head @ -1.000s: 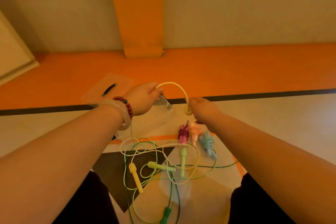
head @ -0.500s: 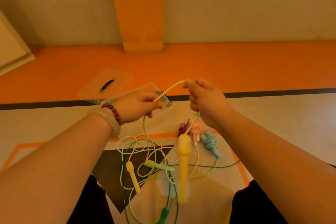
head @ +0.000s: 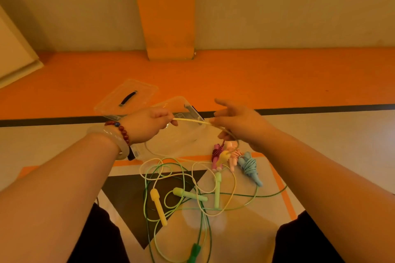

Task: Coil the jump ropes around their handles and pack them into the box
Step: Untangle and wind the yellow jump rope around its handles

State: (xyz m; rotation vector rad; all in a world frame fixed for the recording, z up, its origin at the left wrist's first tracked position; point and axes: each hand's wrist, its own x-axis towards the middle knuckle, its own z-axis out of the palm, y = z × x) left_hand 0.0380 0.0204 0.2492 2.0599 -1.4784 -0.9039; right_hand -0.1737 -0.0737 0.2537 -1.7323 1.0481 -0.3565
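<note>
Yellow rope (head: 192,121) is stretching between both hands: left hand (head: 147,126) is pinching it, right hand (head: 241,124) is meeting it half-spread, grip unclear, yellow handle (head: 223,156) dangling just below.

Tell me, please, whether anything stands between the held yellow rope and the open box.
Nothing visible: the box sits open just beyond it, lid off. But the yellow rope trails down into a tangle with green rope on the floor.
</note>
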